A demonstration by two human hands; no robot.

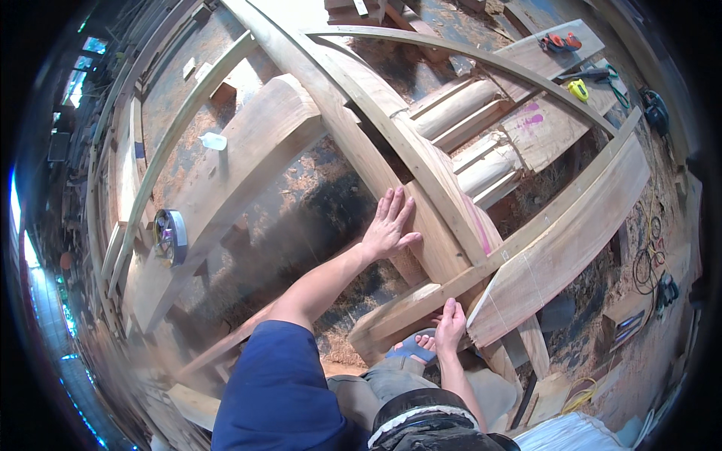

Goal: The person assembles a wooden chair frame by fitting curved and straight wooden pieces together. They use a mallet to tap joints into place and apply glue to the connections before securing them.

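Observation:
My left hand [388,227] lies flat, fingers spread, on a pale wooden beam [435,240] that runs up and away from me. Beside it on the right is a second long timber [444,203], with a dark slot between the two farther up. A short crosspiece [398,314] meets their near ends. Just below this crosspiece is my right hand [450,326], fingers curled and thumb up near the wood; anything inside it is hidden. The pointed end of a wide curved plank [560,244] sits right beside that hand.
Thin curved wooden strips [184,139] arch out on both sides. At left, a wide curved board [248,161] carries a white bottle [213,140] and a tape roll [173,237]. A yellow tape measure [577,89] and an orange-black tool [560,43] lie at far right. Sawdust covers the floor.

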